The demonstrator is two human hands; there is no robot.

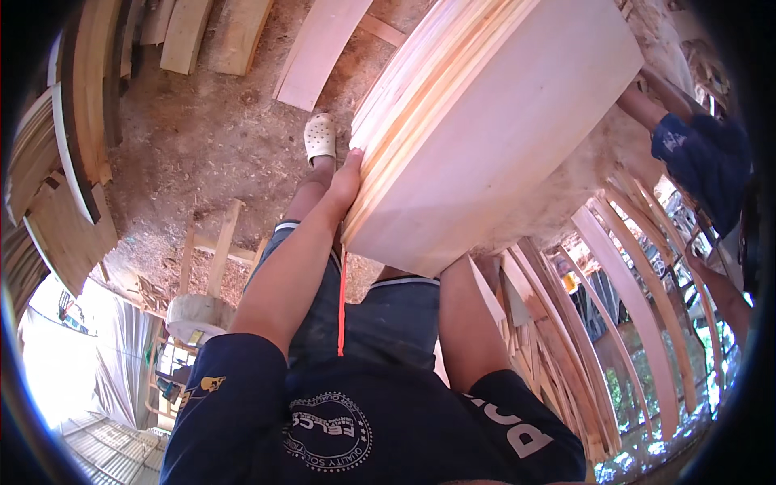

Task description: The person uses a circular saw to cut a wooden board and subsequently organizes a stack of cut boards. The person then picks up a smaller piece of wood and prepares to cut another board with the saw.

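Observation:
A thick stack of pale, thin wooden sheets slants across the upper centre of the head view, its layered long edge facing left. My left hand grips that edge near the lower left corner, fingers closed against it. My right forearm reaches up to the bottom edge of the stack, which hides that hand. A thin orange strap or cord hangs below the left corner. My left foot, in a cream perforated clog, rests beside the stack on the dusty ground.
At right, another person in dark shorts stands by the stack's far end. Loose boards lie on the dusty floor. More boards stand or lean along the left and lower right. A pale round block sits at lower left.

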